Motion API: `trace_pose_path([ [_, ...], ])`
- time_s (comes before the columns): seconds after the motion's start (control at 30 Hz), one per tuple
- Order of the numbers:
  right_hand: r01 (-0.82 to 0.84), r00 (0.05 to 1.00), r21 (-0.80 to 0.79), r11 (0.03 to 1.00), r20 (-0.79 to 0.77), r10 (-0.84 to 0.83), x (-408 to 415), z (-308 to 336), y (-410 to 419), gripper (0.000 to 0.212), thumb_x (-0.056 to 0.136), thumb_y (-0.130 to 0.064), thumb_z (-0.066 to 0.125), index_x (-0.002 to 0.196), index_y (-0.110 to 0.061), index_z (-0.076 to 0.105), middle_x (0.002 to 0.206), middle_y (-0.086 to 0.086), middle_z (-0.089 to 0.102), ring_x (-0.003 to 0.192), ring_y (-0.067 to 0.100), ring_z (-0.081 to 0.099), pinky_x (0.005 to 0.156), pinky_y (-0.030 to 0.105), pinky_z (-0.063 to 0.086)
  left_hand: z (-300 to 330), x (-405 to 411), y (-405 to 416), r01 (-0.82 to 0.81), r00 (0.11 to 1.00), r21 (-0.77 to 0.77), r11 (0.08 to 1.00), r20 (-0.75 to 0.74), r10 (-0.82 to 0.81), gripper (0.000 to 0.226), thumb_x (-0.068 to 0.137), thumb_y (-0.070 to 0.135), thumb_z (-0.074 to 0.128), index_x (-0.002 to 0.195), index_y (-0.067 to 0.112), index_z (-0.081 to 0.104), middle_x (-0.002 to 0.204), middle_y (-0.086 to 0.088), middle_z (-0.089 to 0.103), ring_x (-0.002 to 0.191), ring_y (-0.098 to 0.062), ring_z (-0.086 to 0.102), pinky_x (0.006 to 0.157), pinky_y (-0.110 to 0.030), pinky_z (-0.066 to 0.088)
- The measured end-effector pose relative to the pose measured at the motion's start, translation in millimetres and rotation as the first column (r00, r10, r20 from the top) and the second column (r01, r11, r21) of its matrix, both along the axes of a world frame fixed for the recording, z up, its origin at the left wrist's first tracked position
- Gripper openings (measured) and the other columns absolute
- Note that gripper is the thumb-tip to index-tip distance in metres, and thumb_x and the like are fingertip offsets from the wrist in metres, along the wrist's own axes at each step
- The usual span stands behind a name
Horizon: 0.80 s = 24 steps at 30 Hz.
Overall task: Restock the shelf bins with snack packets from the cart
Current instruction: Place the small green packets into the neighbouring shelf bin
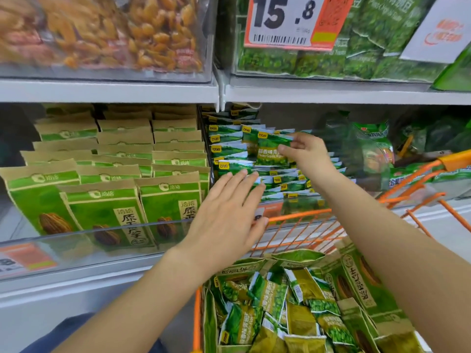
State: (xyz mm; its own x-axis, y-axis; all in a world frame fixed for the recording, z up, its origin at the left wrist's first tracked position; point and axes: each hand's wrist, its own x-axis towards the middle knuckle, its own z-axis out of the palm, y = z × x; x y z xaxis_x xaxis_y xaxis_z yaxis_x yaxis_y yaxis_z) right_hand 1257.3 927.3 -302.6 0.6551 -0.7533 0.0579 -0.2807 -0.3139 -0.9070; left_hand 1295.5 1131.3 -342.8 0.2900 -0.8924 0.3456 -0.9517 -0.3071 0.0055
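The right hand (307,151) pinches a green pea packet (272,151) by its right edge, above the rows already standing in the shelf bin (293,200). It should go in upright, label forward, behind its neighbours. Below the pinch, the left hand (226,212) reaches in flat, fingers spread, touching the front packets. More wait in the cart (300,215).

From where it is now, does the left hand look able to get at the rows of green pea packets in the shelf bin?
Probably yes. The left hand is open, its fingertips already at the front rows of green pea packets. Nothing lies between them; the right hand holds one packet further back, off to the side.
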Motion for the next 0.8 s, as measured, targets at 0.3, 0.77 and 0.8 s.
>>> trace_pose_path([
  [0.3,0.061,0.998,0.120,0.991,0.009,-0.063,41,-24,-4,0.033,0.086,-0.007,0.070,0.113,-0.008,0.050,0.095,0.002,0.058,0.072,0.016,0.061,0.066,0.024,0.055,-1,2,-1,-0.001,0.999,-0.012,1.000,0.033,0.001,0.053,0.093,0.043,0.039,0.129,0.009,0.058,0.139,-0.012,0.053,0.133,-0.028,0.045,0.114,-0.040,0.022],
  [0.77,-0.152,0.976,-0.505,0.849,0.057,0.208,-96,-3,56,0.019,0.092,-0.036,0.057,0.080,-0.021,0.060,0.064,-0.008,0.059,0.060,0.009,0.055,0.057,0.024,0.044,4,-3,4,0.155,0.985,-0.185,0.970,-0.047,-0.166,0.033,0.093,0.031,0.044,0.113,0.013,0.065,0.119,-0.006,0.063,0.114,-0.026,0.056,0.100,-0.035,0.035],
  [0.8,-0.240,0.966,-0.537,0.809,-0.048,0.255,-110,-8,64,0.024,0.090,-0.042,0.053,0.075,-0.024,0.059,0.059,-0.010,0.056,0.055,0.008,0.054,0.054,0.026,0.044,5,-7,7,0.182,0.976,-0.204,0.962,-0.084,-0.203,0.027,0.092,0.029,0.044,0.103,0.016,0.066,0.103,-0.001,0.067,0.099,-0.023,0.061,0.088,-0.034,0.042],
])
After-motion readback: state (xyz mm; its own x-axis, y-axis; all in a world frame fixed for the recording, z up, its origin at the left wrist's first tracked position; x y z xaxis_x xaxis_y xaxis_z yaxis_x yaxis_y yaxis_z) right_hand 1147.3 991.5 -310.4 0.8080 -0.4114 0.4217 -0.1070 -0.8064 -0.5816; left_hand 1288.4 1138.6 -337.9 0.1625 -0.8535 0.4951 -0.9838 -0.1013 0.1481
